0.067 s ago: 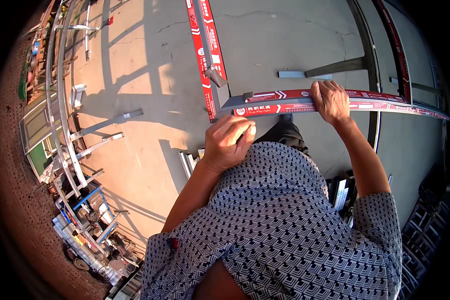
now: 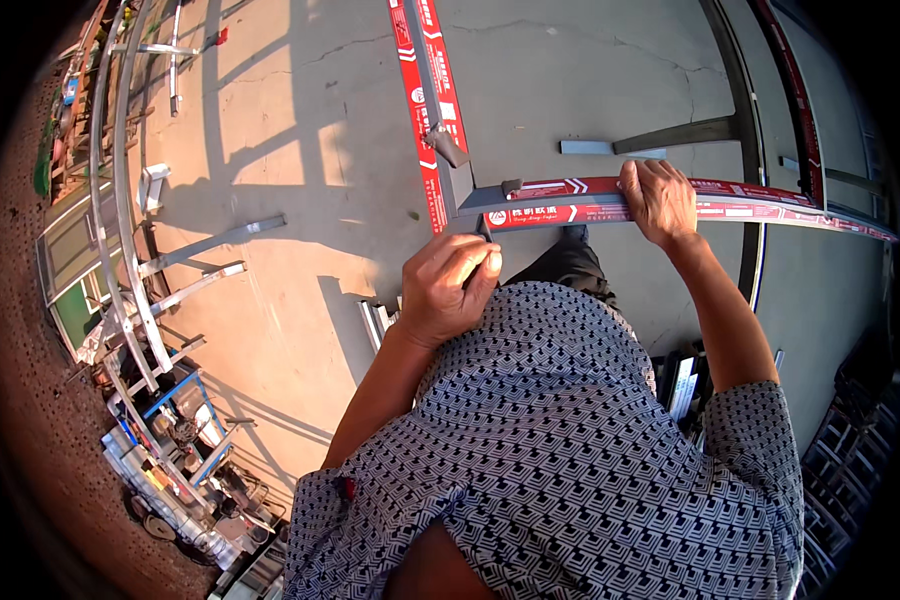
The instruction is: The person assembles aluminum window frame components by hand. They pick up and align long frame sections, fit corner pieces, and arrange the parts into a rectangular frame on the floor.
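Observation:
A grey metal frame (image 2: 560, 198) with red-and-white printed protective film lies before me, its near rail running left to right. My right hand (image 2: 660, 203) is closed over this rail right of its middle, fingers wrapped over the top. Just below the frame's near-left corner is my left hand (image 2: 452, 288), its fingers curled in with the thumb pressed against them. A thin dark bit shows above those fingers by the corner; I cannot make out what they hold. A loose flap of grey film (image 2: 448, 148) sticks out from the left rail.
Long metal racks (image 2: 120, 180) with projecting arms stand at the left. Below them are a blue-edged cart (image 2: 202, 410) and a cluttered heap of parts. A dark upright support (image 2: 742, 110) lies under the frame's right side. Metal profiles (image 2: 682, 388) are beside me at the right.
The frame's left corner has shifted slightly to the right. My left hand has moved a little left and down, away from the corner. My right hand keeps its hold on the rail.

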Demonstrator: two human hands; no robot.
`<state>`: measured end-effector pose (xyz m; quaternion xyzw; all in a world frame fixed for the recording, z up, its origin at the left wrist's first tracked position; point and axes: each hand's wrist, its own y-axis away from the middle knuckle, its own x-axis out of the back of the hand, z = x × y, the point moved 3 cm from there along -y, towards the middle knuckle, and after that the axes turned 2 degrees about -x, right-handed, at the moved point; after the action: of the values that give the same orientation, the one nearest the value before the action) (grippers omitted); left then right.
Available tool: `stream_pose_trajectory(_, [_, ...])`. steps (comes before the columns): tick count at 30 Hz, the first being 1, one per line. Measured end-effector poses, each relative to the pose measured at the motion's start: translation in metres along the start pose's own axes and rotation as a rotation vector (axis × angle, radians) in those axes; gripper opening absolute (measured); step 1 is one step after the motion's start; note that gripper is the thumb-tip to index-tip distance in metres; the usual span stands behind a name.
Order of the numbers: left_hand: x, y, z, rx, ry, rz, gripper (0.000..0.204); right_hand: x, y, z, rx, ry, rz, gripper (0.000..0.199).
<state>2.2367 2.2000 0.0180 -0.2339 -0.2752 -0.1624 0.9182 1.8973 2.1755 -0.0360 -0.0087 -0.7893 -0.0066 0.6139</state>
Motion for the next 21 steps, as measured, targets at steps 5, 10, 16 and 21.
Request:
stream_pose_trajectory(5, [0.052,0.061,-0.037,0.157,-0.139,0.101,0.006,-0.009,-0.003,-0.02,-0.12,0.012,-0.037,0.058])
stream_pose_trajectory(10, [0.078,0.09,-0.063,0.375,-0.129,0.134,0.014,-0.004,-0.001,0.021,-0.249,0.013,-0.047,0.064])
stream_pose_trajectory(16, [0.079,0.076,-0.105,0.391,-0.046,0.139,0.014,-0.012,-0.001,0.035,-0.272,0.03,-0.075,0.059])
stream_pose_trajectory(21, [0.1,0.04,-0.133,0.331,-0.031,0.013,0.012,-0.014,0.002,0.011,-0.199,-0.019,-0.025,0.052])
